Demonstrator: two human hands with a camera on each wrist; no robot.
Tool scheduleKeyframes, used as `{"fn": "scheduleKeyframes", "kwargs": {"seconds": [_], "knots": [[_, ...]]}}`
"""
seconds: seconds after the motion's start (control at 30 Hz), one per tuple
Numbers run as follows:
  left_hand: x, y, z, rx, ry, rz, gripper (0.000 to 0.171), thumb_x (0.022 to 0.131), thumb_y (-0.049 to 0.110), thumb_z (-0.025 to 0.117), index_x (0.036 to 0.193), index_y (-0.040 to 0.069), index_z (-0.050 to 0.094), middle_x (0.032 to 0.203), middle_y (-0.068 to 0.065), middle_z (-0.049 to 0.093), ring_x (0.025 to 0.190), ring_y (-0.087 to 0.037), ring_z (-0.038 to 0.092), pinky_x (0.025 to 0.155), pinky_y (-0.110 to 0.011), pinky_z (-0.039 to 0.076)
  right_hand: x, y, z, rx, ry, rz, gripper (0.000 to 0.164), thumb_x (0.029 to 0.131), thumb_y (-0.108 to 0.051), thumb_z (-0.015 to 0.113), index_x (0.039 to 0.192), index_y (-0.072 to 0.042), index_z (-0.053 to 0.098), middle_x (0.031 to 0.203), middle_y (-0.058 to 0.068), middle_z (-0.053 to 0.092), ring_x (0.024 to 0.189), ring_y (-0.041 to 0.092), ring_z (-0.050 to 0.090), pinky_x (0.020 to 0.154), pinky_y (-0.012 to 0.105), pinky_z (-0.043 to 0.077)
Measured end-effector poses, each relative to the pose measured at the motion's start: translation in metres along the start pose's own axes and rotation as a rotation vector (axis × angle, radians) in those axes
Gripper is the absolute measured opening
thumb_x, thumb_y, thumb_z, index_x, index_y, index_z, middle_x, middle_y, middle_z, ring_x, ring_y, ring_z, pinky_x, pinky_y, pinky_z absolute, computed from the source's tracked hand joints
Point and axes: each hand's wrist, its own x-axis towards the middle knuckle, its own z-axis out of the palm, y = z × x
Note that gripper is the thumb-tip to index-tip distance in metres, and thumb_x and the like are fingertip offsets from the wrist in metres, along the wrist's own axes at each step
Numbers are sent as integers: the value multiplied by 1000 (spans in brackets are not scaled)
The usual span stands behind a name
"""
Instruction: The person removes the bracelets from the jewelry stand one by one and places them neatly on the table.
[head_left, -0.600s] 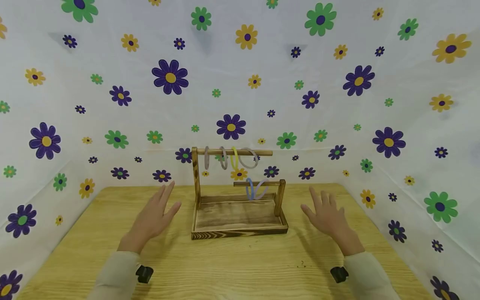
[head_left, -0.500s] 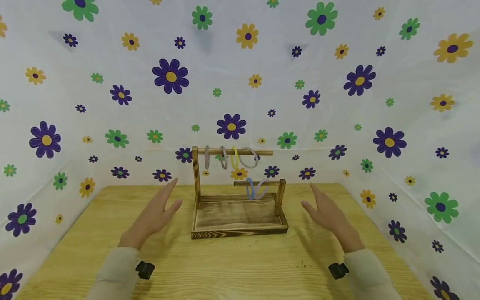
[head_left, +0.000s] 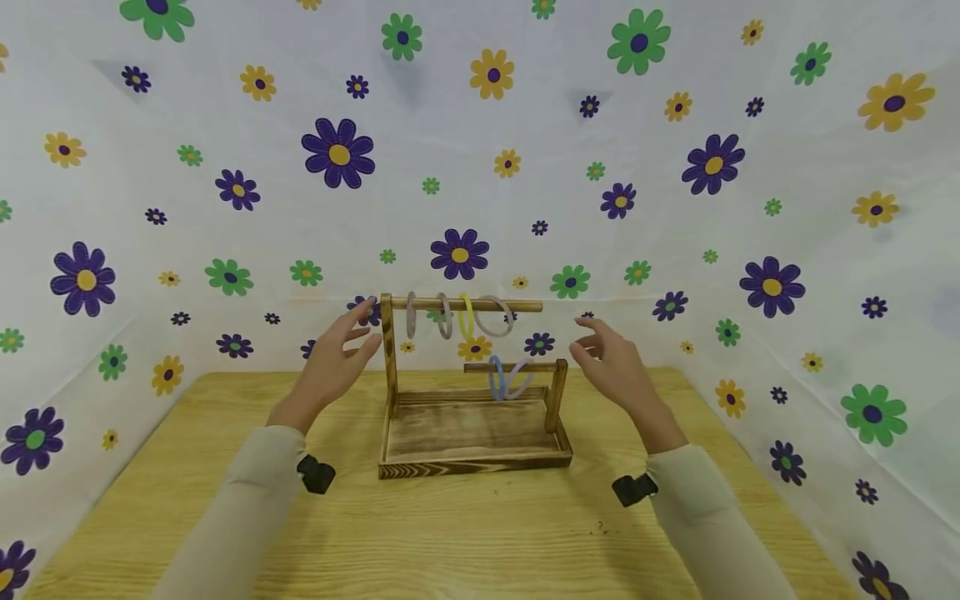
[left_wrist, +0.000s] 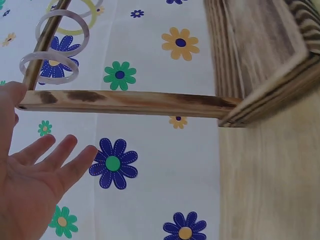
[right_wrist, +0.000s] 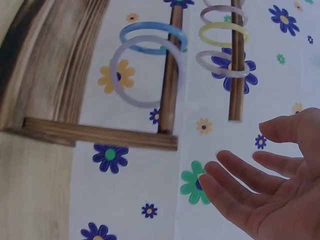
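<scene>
A wooden two-bar display rack stands on the table. Several bangles hang from its upper bar, greyish translucent ones and a yellow bangle. On the lower bar hang a blue bangle and a pale lavender bangle. My left hand is raised beside the top of the rack's tall left post; whether a fingertip touches the post I cannot tell. At the right, my right hand hovers beyond the upper bar's free end, fingers loosely bent and holding nothing.
The wood-grain table extends around the rack. White flower-patterned cloth encloses the back and both sides. Some small dark specks lie at the front right of the table. A dark device is strapped at each wrist.
Both hands have risen and moved forward and inward toward the rack, their fingers now more bent. The rack and its bangles have stayed in place; the view has shifted slightly.
</scene>
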Motion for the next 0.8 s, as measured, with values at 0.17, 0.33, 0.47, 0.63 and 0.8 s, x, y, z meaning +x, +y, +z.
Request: {"fn": "scheduleKeyframes", "kwargs": {"seconds": [0.17,0.33,0.47,0.63,0.8], "knots": [[19,8,1,0,4,5,62,108,38,53,164,32,27,168,-11,32,142,-41,51,104,-61,50,16,-15,4,59,-15,16,52,107,-22,55,155,-6,42,130,27,68,117,44,68,97,59,54],[30,11,1,-1,28,23,52,109,37,52,159,26,40,156,-14,48,134,-42,59,106,-63,48,28,-28,12,103,-32,27,51,106,-23,57,154,-9,45,131,25,69,115,42,70,96,57,56],[36,13,1,-23,41,25,47,110,38,50,154,22,48,144,-20,58,124,-43,65,102,-61,51,34,-34,18,121,-31,20,49,105,-21,58,152,-9,49,130,25,69,114,42,70,94,56,57],[40,15,4,-57,45,4,44,110,39,49,150,21,52,141,-22,61,120,-44,67,97,-58,55,37,-40,22,132,-37,46,47,105,-23,59,149,-10,52,131,24,69,118,42,69,96,55,56],[41,16,5,-66,67,-15,42,110,41,49,146,20,55,135,-23,64,117,-42,70,93,-56,58,44,-44,31,124,-14,45,43,104,-24,60,144,-8,57,129,23,70,117,41,69,96,54,56]]}}
